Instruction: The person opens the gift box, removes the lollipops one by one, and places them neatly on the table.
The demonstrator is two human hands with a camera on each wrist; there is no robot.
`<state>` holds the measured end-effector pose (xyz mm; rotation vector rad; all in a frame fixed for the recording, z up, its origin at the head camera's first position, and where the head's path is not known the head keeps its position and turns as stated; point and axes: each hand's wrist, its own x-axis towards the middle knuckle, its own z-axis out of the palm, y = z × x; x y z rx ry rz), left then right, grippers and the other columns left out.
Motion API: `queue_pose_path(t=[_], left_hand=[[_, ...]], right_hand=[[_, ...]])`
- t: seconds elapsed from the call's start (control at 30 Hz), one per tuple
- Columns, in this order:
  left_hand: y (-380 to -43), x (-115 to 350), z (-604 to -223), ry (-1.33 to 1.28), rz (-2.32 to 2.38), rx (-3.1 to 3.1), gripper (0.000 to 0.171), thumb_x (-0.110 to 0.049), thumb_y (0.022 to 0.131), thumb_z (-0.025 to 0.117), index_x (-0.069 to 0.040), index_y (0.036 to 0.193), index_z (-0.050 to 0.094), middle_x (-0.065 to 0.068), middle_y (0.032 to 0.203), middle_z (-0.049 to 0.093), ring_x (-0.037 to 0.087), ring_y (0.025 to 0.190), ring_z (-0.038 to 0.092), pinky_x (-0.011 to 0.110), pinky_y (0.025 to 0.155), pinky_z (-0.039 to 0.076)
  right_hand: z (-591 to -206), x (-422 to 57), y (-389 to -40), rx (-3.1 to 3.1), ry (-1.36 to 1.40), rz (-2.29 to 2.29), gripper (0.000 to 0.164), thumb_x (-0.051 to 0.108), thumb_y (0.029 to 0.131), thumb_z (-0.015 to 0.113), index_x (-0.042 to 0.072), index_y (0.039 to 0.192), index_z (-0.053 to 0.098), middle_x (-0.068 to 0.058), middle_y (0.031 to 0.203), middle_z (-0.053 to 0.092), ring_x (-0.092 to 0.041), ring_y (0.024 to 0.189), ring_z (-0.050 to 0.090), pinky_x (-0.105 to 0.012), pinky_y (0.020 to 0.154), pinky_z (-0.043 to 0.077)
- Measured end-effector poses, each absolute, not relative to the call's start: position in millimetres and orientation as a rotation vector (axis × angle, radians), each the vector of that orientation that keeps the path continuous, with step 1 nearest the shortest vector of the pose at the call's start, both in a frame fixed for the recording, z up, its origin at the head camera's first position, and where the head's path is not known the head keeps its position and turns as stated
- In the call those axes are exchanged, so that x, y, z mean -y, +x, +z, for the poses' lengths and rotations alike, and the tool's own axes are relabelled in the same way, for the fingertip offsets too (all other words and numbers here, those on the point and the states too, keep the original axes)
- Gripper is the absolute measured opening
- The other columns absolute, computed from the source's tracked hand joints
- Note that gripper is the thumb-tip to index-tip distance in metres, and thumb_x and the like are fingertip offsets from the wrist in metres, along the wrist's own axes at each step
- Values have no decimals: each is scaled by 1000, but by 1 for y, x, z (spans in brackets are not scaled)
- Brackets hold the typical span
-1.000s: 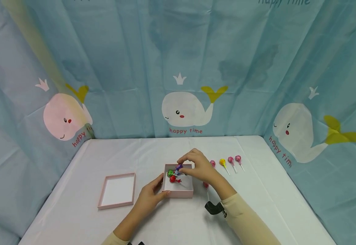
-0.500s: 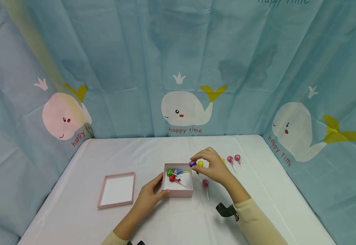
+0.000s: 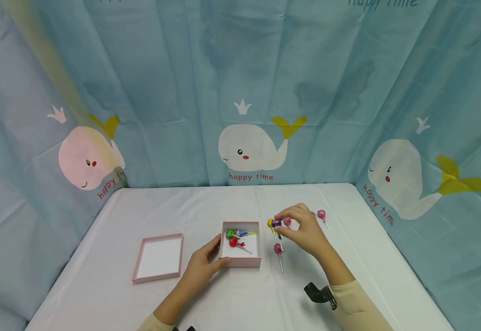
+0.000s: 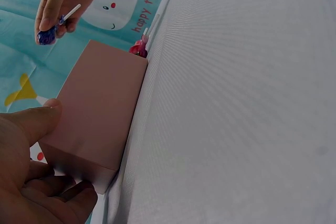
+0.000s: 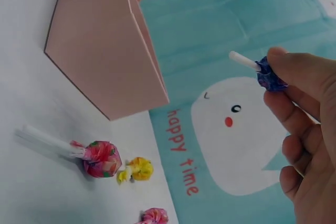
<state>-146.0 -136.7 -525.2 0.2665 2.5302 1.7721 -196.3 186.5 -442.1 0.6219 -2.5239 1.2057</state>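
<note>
My left hand (image 3: pixel 200 265) grips the near left corner of an open pink box (image 3: pixel 242 262), thumb on the front wall and fingers along the left side. Inside the box lie a green lollipop (image 3: pixel 229 234), a blue lollipop (image 3: pixel 238 233) and a red lollipop (image 3: pixel 234 241). To the right of the box, my right hand (image 3: pixel 306 231) pinches a purple-blue lollipop (image 5: pixel 270 75) by its wrapped head between thumb and index finger; its white stick points out freely. Below this hand, a pink lollipop (image 3: pixel 278 248) and a yellow lollipop (image 3: pixel 270 222) lie on the table.
A shallow pink-edged lid (image 3: pixel 181 255) lies inside-up to the left of the box. More pink lollipops, such as the far right lollipop (image 3: pixel 321 214), are on the white tablecloth (image 3: pixel 207 303), partly behind my right hand. A blue whale-print curtain (image 3: pixel 174 151) surrounds the table.
My right hand has lifted the purple-blue lollipop from over the box and carried it right, past the box's right wall. The left hand and box have stayed put.
</note>
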Motion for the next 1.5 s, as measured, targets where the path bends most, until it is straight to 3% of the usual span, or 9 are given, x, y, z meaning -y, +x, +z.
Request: queue_pose_path(t=[0.1,0.27,0.47,0.57,0.8,1.17,1.5], left_hand=[[-146,136,-524,278,1769,-2535,83,-32,87,83,-11,157,43,8,160,43,29,148,40,38,116,41],[-147,136,-523,282,1765,-2533,82,-30,87,83,-11,157,43,8,160,43,28,148,40,37,116,42],[-146,137,-523,279,1752,-2536,83,-31,87,83,-11,157,42,8,161,42,29,149,39,37,116,42],[-146,137,-523,276,1751,-2536,84,-31,87,83,-11,157,42,9,161,42,30,149,39,37,116,41],[-145,136,-526,270,1748,-2538,82,-30,88,83,-11,157,43,9,160,43,30,148,40,37,116,42],[-145,137,-527,292,1743,-2558,85,-34,86,83,-9,156,42,11,160,43,31,147,41,38,114,43],[-147,136,-528,269,1772,-2531,83,-30,87,83,-12,156,43,8,160,43,29,148,41,37,114,43]], right_hand=[[-443,-192,-192,2515,581,1216,23,29,84,88,28,104,77,16,107,69,-9,108,53,-45,94,56],[-451,-206,-186,2491,537,1218,24,29,82,89,31,103,77,18,106,70,-8,106,54,-35,92,54],[-465,-222,-180,2500,442,1216,26,29,81,89,25,104,78,13,104,71,-21,102,56,-28,84,51],[-473,-227,-178,2515,397,1214,27,31,82,89,27,106,78,11,103,69,-20,99,55,-27,82,51],[-493,-237,-178,2531,338,1251,28,32,82,89,26,107,79,8,104,67,-27,99,57,-38,81,53],[-511,-242,-183,2614,308,1220,24,29,83,88,25,105,80,9,102,71,-27,97,59,-34,79,50],[-519,-244,-185,2686,290,1194,22,26,82,89,23,102,81,1,97,67,-21,92,54,-29,72,45]])
